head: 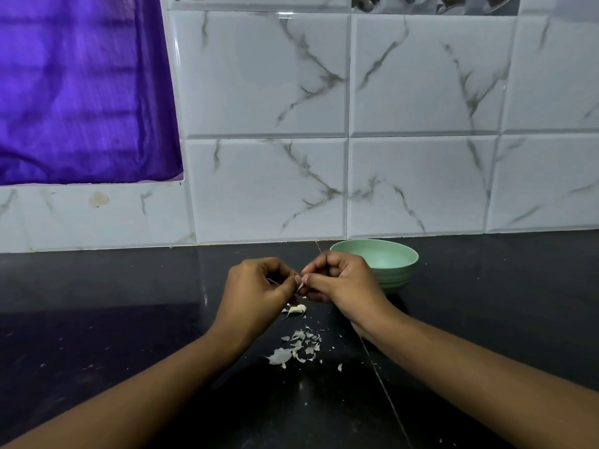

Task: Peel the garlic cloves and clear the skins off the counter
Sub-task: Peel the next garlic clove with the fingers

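Observation:
My left hand (pixel 259 286) and my right hand (pixel 340 280) meet above the black counter (pixel 129 319), fingers curled around a small garlic clove (pixel 299 283) held between them. Most of the clove is hidden by my fingertips. A thin strip of white skin hangs from it at my right thumb. Another garlic clove (pixel 295 310) with loose skin lies on the counter just below my hands. A scatter of several pale garlic skins (pixel 296 348) lies nearer to me.
A light green bowl (pixel 389 264) stands behind my right hand, close to the white marble-patterned tile wall (pixel 324 157). A purple curtain (pixel 81 92) covers a window at the upper left. A seam (pixel 382 384) runs across the counter.

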The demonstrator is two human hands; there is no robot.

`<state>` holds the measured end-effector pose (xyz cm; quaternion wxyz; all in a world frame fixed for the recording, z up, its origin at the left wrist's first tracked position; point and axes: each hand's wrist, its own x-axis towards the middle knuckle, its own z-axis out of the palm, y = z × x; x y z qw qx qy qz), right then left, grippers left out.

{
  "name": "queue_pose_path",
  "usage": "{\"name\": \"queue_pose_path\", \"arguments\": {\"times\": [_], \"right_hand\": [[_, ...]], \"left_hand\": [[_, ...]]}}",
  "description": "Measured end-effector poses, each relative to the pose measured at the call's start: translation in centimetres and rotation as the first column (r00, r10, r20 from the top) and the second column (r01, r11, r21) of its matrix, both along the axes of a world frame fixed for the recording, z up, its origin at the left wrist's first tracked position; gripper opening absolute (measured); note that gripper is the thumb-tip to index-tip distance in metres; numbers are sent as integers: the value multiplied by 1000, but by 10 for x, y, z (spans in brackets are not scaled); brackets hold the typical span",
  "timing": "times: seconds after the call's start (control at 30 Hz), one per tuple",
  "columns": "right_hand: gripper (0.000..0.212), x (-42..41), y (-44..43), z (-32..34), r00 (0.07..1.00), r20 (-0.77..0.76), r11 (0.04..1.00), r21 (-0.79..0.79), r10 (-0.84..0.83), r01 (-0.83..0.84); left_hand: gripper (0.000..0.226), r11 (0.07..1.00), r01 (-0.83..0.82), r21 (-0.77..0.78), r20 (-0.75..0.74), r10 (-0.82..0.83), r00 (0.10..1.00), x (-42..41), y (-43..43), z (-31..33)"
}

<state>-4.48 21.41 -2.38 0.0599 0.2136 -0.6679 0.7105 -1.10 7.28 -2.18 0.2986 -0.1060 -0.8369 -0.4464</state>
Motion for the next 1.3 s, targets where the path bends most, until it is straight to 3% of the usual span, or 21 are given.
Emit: {"name": "queue_pose_path", "arguments": {"times": [0.17,0.27,0.33,0.5,0.6,0.8,0.9,1.03,1.17,1.3], "right_hand": [[16,0,-1,-2,993,107,994,-99,55,-44],[16,-1,1,-2,989,124,992,-109,79,-66],[17,-3,2,-2,989,126,992,-101,82,-70],[13,-9,10,4,988,135,996,-62,77,-69],[13,-11,15,6,985,146,995,-57,92,-85],[12,-11,18,8,985,136,994,27,104,-109],[12,-9,18,11,985,128,991,52,112,-120],[11,-9,20,11,985,130,991,54,112,-120],[11,-10,22,13,982,146,990,51,122,-130],[11,-8,22,12,981,152,990,51,122,-131]], "left_hand": [[13,981,-102,-167,-33,98,995,-6,-1,-4],[14,977,-101,-188,15,106,994,-10,-2,-6],[15,990,-51,-133,82,62,995,-9,-2,-6],[20,983,75,170,308,-125,943,-10,-14,1],[31,988,129,87,316,-151,937,-8,-19,8],[31,941,234,-243,351,-139,926,-8,-25,6],[31,944,198,-262,289,-119,950,-6,-32,13],[10,889,267,-372,283,-165,945,-4,-32,15],[31,853,291,-433,269,-185,945,-5,-33,15],[32,910,237,-341,185,-182,966,-8,-35,9]]}}
